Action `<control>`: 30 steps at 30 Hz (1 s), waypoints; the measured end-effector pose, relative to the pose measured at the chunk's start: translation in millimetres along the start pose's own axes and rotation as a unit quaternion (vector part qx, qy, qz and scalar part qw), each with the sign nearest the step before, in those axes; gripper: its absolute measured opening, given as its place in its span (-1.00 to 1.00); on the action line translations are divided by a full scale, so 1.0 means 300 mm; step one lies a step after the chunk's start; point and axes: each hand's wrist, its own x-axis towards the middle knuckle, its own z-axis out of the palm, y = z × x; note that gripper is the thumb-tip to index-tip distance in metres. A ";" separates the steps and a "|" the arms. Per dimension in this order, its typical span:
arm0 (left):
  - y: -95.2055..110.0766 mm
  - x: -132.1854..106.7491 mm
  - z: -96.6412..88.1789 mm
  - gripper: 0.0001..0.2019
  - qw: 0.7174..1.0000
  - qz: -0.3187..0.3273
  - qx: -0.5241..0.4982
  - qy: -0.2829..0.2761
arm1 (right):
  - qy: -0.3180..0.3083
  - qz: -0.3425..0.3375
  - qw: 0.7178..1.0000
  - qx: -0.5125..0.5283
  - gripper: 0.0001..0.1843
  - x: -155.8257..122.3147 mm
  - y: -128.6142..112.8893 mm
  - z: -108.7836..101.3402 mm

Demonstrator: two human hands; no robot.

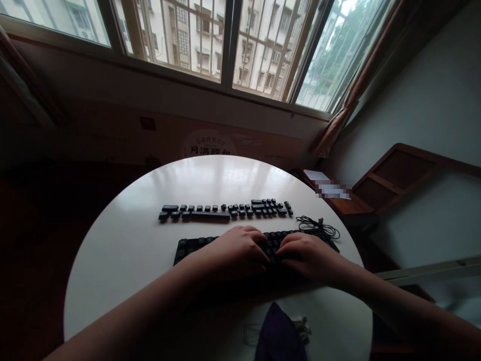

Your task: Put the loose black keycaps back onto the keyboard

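A black keyboard [188, 245] lies on the round white table in front of me, with both hands over its middle. My left hand [240, 245] rests across it, index finger and thumb apart and bent down toward the keys. My right hand [306, 250] reaches in from the right, its index finger and thumb close together at the keys. Whatever may be between those fingertips is too small and dark to make out. Behind the keyboard, loose black keycaps [240, 213] stand in rows, with a long spacebar keycap [210, 215] among them.
The round white table [112, 235] has a curved edge. A coiled black cable [319, 225] lies at the keyboard's right end. Nearest me are a dark purple cloth-like thing [280, 336] and a small metallic object [302, 326]. A wooden chair [398, 170] holding papers stands at right.
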 end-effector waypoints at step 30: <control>0.089 -0.008 0.042 -0.28 0.999 -0.024 0.038 -0.010 | 0.091 -0.045 0.981 -0.163 -0.56 -0.132 -0.025 0.079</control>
